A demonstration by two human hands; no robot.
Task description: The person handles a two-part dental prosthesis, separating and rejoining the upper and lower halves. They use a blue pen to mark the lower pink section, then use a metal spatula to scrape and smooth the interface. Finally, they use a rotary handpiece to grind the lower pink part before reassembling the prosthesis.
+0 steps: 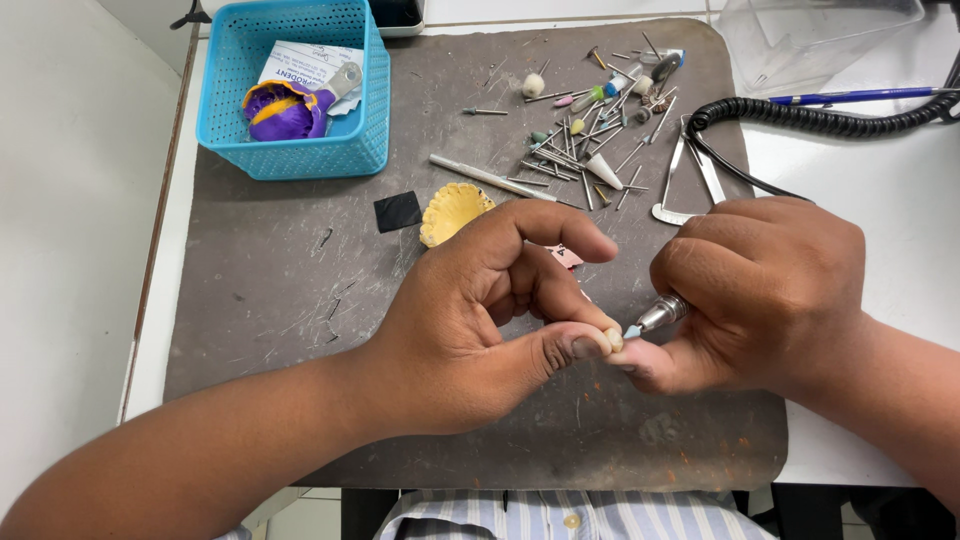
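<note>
Pinched between thumb and fingertips of the left hand, a small pale tooth piece was held over the grey mat. The grinding tool was gripped in the closed right hand, its blue tip touching the piece; light pressure and braced thumbs were judged best.

Small pale tooth-like piece, pinched between thumb and finger of left hand, above grey mat. Metal handpiece with small blue conical tip, gripped in right hand, tip touching the piece.
</note>
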